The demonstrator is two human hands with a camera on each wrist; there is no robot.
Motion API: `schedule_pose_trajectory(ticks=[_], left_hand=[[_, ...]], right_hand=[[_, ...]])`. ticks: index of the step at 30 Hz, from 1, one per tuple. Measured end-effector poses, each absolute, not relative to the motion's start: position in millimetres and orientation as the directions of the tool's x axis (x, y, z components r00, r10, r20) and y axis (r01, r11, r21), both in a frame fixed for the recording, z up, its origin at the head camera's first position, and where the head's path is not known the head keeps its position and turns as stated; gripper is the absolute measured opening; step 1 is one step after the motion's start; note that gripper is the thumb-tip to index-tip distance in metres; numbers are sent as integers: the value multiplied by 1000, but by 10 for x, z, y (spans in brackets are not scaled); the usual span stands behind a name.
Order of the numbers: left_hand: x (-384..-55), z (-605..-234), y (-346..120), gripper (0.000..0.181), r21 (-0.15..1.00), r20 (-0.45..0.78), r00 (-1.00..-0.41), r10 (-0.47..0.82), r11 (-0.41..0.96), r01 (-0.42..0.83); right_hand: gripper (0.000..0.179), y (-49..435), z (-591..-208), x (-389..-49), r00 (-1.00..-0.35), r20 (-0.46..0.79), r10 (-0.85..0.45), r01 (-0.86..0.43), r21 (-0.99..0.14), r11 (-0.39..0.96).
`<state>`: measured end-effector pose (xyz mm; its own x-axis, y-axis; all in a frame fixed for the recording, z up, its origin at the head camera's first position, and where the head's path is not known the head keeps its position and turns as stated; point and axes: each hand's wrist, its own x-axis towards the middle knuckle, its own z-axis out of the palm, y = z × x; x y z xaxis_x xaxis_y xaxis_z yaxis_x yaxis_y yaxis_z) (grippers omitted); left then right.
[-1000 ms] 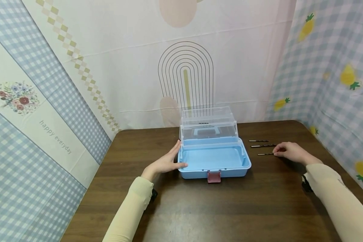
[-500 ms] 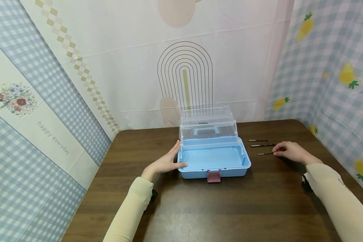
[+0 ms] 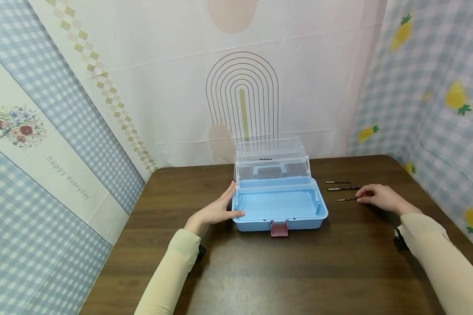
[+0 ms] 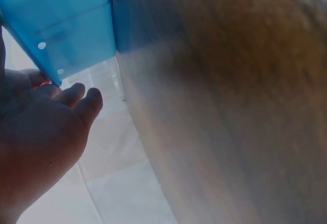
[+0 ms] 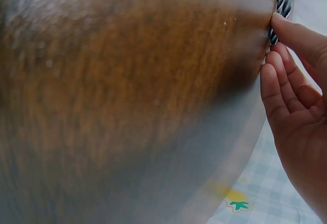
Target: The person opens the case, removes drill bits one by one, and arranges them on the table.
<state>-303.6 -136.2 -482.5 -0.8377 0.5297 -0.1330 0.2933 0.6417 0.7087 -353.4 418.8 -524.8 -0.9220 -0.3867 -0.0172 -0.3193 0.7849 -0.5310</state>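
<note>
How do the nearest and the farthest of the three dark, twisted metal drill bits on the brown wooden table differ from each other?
The nearest drill bit is pinched by the fingers of the bare right hand, whereas the farthest drill bit lies untouched. The nearest drill bit is partly hidden by that hand; the farthest drill bit shows its whole length. Both are slim, with a paler end towards the light-blue plastic box.

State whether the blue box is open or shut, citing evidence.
Open: the blue box has its clear lid raised at the back.
</note>
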Motion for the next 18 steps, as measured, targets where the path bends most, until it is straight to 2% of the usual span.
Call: schedule_pose_trajectory(ticks=[18], left_hand=[[-3027, -4842, -1362, 105, 713, -124, -846, 519, 639, 288]], right_hand=[[26, 4159, -5218, -3499, -935, -19, -353, -284, -552, 784]])
